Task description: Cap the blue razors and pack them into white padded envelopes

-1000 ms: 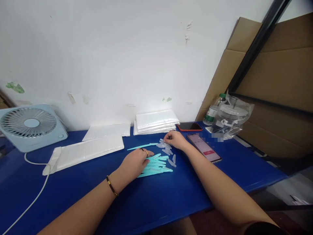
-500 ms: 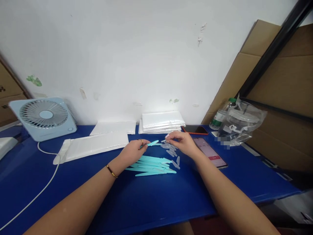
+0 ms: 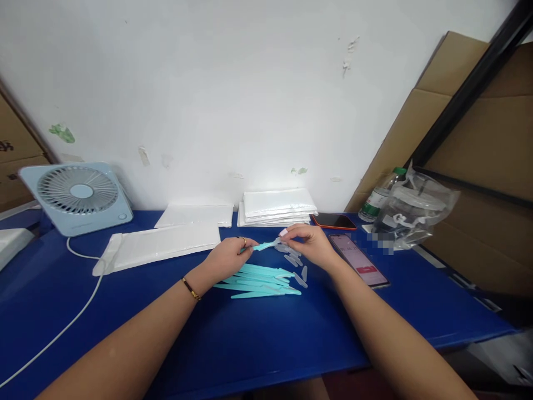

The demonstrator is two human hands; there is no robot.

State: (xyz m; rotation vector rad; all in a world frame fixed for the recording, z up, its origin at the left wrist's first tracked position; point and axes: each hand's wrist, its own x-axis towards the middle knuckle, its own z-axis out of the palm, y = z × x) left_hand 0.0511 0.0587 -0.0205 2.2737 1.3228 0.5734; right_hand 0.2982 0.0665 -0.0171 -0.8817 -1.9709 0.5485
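Observation:
My left hand point(image 3: 228, 256) pinches one teal plastic stick point(image 3: 263, 245) by its handle end, lifted just above the blue table point(image 3: 266, 333). My right hand point(image 3: 310, 244) pinches a small clear cap point(image 3: 280, 241) at the stick's tip, so the two hands meet over the table. Below them lies a pile of several teal sticks point(image 3: 260, 279). Loose clear caps point(image 3: 295, 260) are scattered just right of the pile.
White packets point(image 3: 158, 245) lie at the left, and a stack of them point(image 3: 277, 206) stands by the wall. Two phones point(image 3: 358, 259) point(image 3: 333, 221), a water bottle point(image 3: 377, 199) and a clear bag point(image 3: 412, 214) sit at the right. A small fan point(image 3: 77, 195) with its cable stands far left.
My left hand rose from the pile with one teal stick. My right hand picked a clear cap from the scattered ones and brought it to the stick's tip. The view shifted slightly.

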